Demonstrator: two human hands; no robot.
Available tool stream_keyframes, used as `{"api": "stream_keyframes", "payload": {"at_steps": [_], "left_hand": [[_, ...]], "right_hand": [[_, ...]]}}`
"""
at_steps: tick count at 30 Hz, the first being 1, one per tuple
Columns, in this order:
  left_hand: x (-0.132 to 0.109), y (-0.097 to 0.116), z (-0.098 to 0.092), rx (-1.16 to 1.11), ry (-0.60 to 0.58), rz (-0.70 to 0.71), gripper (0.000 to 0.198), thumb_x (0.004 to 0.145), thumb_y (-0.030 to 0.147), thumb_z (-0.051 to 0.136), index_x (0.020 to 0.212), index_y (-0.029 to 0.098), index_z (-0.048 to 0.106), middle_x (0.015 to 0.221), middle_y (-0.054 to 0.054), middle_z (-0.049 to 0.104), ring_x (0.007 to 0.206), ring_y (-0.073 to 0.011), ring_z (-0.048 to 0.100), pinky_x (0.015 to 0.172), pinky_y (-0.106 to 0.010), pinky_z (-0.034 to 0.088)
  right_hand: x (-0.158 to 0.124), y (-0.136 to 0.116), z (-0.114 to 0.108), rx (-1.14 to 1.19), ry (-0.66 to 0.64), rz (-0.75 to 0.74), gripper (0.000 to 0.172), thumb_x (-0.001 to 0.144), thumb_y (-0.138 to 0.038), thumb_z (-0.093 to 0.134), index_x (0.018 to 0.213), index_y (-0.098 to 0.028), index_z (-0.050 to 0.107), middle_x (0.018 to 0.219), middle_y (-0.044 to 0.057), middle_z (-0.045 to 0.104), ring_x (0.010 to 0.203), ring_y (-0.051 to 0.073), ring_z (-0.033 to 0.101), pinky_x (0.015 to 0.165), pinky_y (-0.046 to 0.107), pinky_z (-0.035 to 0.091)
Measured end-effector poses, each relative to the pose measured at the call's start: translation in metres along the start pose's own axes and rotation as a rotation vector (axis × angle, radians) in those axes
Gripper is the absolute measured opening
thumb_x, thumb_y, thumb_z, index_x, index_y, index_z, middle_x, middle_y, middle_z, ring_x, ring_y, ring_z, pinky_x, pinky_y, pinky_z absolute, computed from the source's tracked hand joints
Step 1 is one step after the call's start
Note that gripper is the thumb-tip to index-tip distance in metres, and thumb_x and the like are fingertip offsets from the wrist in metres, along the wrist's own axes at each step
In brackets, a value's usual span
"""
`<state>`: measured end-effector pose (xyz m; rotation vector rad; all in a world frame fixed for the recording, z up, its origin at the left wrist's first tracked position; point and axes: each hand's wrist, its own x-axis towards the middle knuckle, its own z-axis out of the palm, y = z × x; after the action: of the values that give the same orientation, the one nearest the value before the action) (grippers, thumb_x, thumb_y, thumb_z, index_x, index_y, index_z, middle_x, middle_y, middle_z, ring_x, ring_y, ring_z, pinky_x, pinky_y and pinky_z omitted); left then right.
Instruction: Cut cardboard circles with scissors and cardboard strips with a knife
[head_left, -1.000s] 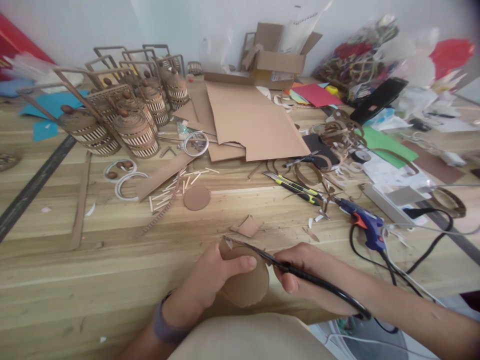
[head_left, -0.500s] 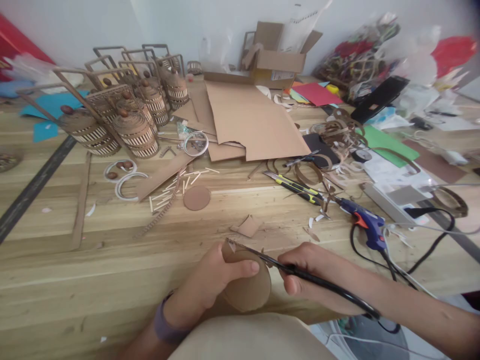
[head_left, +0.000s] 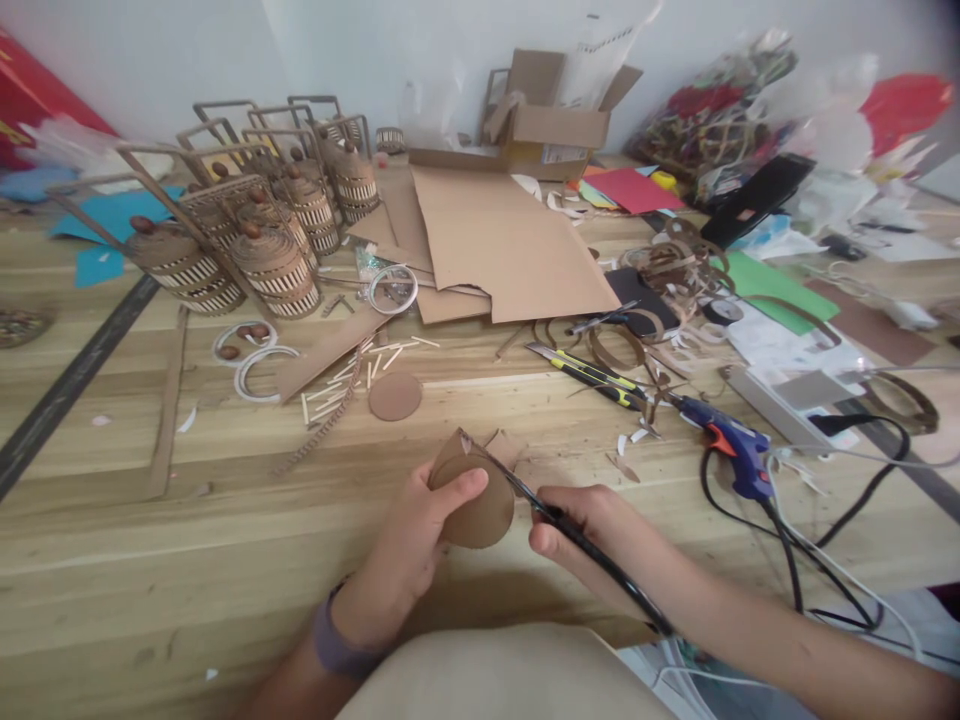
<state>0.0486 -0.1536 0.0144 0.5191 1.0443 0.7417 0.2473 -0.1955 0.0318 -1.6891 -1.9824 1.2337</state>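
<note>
A cardboard disc with a pointed corner still on its far side is gripped in my left hand, the thumb lying across its face. My right hand is closed around a pair of black-handled scissors. The blades run along the upper right edge of the disc and their tips reach the corner. Just behind the disc lies a cardboard scrap on the wooden table. A finished-looking cardboard circle lies flat farther off, beside several thin wooden sticks.
Lidded striped containers with tall handles stand at the back left. Large cardboard sheets lie at the back middle. To the right are a utility knife, a blue glue gun with cables, and a power strip.
Both hands have moved forward and slightly left, raising the cardboard and scissors in view. The disc has turned, and its corner now points away at the top.
</note>
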Motion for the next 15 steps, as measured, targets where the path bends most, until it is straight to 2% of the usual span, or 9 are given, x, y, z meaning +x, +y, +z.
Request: {"api": "stream_keyframes", "payload": {"at_steps": [4,8,15], "left_hand": [[0.0,-0.001,0.0,0.026,0.049,0.001,0.047,0.058,0.038,0.093,0.094,0.014,0.074,0.09,-0.01,0.081,0.085,-0.0277,0.074,0.077,-0.034,0.055],[0.0,-0.003,-0.001,0.064,0.038,0.001,0.044,0.059,0.037,0.091,0.094,0.016,0.074,0.094,-0.009,0.081,0.087,-0.028,0.074,0.078,-0.035,0.055],[0.0,-0.004,-0.003,0.072,0.026,-0.004,0.045,0.06,0.037,0.09,0.097,0.017,0.074,0.097,-0.008,0.082,0.09,-0.0279,0.074,0.081,-0.036,0.056]], "right_hand": [[0.001,-0.003,0.0,0.044,-0.057,-0.001,0.068,0.089,-0.086,0.034,0.065,-0.022,0.038,0.063,-0.005,0.03,0.057,0.012,0.026,0.049,0.025,0.022],[0.001,-0.01,-0.01,0.069,-0.142,0.036,0.074,0.081,-0.094,0.032,0.065,-0.022,0.04,0.061,-0.004,0.032,0.055,0.012,0.028,0.048,0.025,0.022],[0.003,-0.013,-0.013,0.118,-0.169,0.024,0.073,0.081,-0.093,0.033,0.066,-0.022,0.039,0.062,-0.005,0.029,0.055,0.012,0.026,0.047,0.025,0.02]]}}
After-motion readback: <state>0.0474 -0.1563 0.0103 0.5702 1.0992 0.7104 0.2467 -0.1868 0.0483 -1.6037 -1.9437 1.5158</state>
